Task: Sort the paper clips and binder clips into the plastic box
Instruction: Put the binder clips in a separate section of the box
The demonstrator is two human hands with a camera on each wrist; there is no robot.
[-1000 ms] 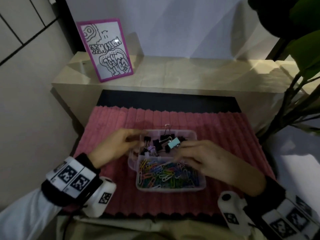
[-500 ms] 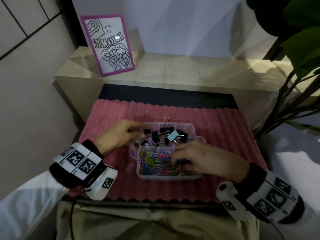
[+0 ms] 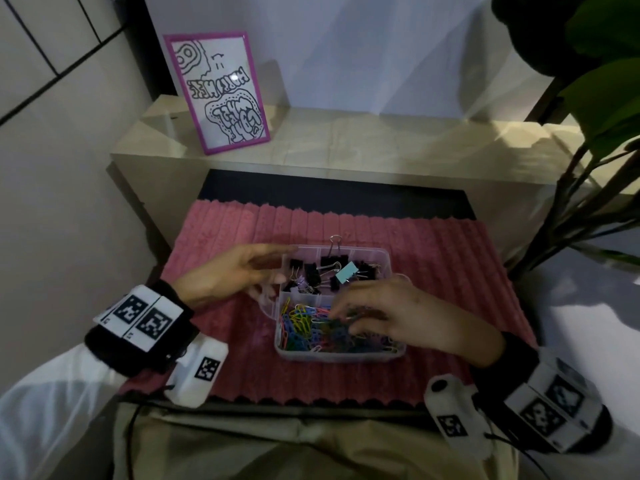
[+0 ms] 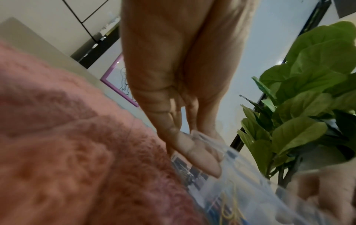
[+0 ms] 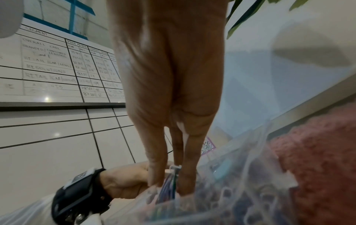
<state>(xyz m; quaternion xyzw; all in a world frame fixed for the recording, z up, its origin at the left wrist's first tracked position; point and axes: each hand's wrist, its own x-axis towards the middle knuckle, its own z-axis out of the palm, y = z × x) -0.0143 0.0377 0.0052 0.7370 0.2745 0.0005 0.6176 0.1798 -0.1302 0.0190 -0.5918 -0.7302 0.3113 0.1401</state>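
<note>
While the left hand (image 3: 235, 271) steadies the plastic box (image 3: 341, 355) with straight fingers, the right hand (image 3: 398, 315) has dropped from the binder clips (image 3: 322, 271) and now pinches paper clips (image 3: 304, 323) at lower centre.

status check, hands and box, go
Left hand open, steadying box. Right hand fingers down in paper clips. Binder clips in far compartment. Nothing in the way.

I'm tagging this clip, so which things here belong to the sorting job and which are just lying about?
Job: plastic box, paper clips, binder clips, left hand, right hand.

Lying about: framed drawing, plant, pink mat, shelf.
</note>
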